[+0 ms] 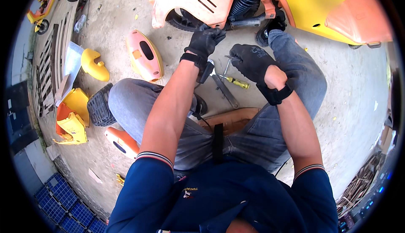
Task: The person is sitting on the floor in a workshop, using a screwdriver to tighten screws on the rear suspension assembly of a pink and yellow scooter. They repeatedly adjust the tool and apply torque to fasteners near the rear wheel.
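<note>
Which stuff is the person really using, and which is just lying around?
In use:
- left hand at the orange scooter panel
- right hand by a thin metal tool
- yellow-handled screwdriver beside it

Lying about:
- pink oval cover
- yellow part
- orange and yellow pieces
- blue crates

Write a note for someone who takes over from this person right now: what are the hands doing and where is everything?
Left hand: gloved, fingers curled by the scooter's orange rear panel; a grip cannot be confirmed.
Right hand: gloved, pinching a thin metal tool.
Yellow-handled screwdriver and grey bar tool lie on the concrete between the knees.
Done: loose orange cover and yellow pieces lie to the left.
Left: rear panel remains mounted.
</note>
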Tool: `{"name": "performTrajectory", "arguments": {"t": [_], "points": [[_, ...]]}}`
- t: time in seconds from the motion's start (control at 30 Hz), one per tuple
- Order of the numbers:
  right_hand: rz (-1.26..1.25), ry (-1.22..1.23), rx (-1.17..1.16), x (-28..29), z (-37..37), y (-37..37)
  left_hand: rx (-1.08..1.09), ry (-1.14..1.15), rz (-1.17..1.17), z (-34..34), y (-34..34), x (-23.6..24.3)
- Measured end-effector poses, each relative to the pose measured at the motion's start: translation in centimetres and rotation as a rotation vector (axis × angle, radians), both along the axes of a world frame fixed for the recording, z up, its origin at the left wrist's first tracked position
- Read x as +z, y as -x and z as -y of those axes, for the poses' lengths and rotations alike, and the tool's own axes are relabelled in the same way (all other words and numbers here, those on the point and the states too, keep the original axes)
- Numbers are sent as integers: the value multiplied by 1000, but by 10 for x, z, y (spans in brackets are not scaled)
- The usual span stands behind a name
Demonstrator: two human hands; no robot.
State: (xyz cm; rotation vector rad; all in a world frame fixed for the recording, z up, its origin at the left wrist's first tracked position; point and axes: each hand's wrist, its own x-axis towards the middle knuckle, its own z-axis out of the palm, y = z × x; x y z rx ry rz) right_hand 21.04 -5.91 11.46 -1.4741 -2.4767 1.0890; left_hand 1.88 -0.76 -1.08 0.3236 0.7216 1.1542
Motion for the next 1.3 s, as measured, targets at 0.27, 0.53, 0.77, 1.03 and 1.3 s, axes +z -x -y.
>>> {"name": "performTrajectory", "arguments": {"t": [0.27, 0.53, 0.77, 1.03, 1.3], "points": [[-34, -18, -16, 1, 2, 0, 38, 6, -32, 3, -2, 11], [-1, -1, -38, 3, -1, -4, -3, 27, -79, 0, -5, 10], [-174, -332, 91, -9, -9, -6, 202, -155, -102, 7, -20, -7], [-323, 2, -291, 10, -20, -7, 688, 70, 15, 13, -74, 14], [-99, -310, 100, -7, -37, -8, 762, 351, -256, 40, -79, 73]]}}
